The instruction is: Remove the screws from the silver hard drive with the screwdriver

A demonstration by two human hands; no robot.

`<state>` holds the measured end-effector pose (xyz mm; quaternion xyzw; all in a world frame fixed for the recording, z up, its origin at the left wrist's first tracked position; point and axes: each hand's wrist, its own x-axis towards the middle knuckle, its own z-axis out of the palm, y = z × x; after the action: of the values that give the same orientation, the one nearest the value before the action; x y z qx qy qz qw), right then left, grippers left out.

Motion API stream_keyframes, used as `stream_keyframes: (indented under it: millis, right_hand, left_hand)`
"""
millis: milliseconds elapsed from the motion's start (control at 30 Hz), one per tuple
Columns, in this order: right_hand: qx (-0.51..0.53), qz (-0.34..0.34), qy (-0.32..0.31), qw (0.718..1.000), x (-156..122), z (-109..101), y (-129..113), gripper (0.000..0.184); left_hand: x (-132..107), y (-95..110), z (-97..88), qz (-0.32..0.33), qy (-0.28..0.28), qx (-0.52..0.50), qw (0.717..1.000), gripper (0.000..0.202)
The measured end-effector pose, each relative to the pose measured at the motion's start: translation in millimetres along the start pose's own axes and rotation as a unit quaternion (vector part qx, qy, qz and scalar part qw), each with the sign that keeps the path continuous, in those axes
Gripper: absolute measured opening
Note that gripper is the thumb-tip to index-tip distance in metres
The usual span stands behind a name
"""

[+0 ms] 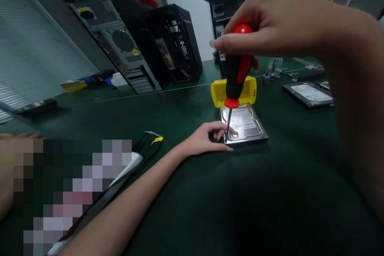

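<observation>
A silver hard drive (249,125) lies flat on the dark green table. My left hand (204,139) rests against its near left corner, with fingers curled onto the top face and the thumb along the front edge. From above, my right hand (261,24) is wrapped round the thick handle of a red and black screwdriver (234,74). The screwdriver stands almost upright, its shaft running down past my left fingers to the drive's near left corner. Whether the tip sits in a screw is too small to tell.
Right behind the drive is a yellow open box (219,93). More hard drives (310,94) lie at the right. Black computer cases (120,44) stand at the back. On the left, a dark cable (156,150) with a yellow tag lies near a blurred-out area and another person's arm (6,176).
</observation>
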<state>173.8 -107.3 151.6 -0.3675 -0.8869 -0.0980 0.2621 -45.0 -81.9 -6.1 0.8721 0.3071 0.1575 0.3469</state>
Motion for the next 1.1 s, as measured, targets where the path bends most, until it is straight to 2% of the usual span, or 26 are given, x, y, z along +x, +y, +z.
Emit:
stream_keyframes:
  millis: [133,367,600,800,933,1100]
  right_hand:
    - [0.019,-0.054,-0.026,0.998,5.1,2.4,1.5,0.043]
    - [0.014,-0.052,-0.05,0.997,8.0,3.5,2.8,0.048]
    - [0.047,-0.027,-0.081,0.995,6.4,1.3,5.3,0.031]
    - [0.026,-0.048,-0.05,0.997,5.9,3.5,5.2,0.043]
    - [0.003,-0.032,-0.059,0.998,7.2,3.2,6.7,0.045]
    - [-0.028,-0.014,-0.038,0.999,4.6,3.0,6.9,0.055]
  left_hand:
    - [0.0,1.9,-0.1,-0.005,-0.002,-0.007,1.0,0.044]
    - [-0.3,1.1,0.1,-0.005,-0.001,-0.01,1.0,0.046]
    - [-0.5,1.1,0.1,-0.005,-0.003,-0.013,1.0,0.045]
    - [-0.8,-0.1,0.8,-0.002,0.001,-0.009,1.0,0.045]
    - [-0.9,-0.4,0.7,-0.001,0.001,-0.008,1.0,0.045]
    - [-0.9,-0.5,0.7,0.002,0.005,-0.006,1.0,0.046]
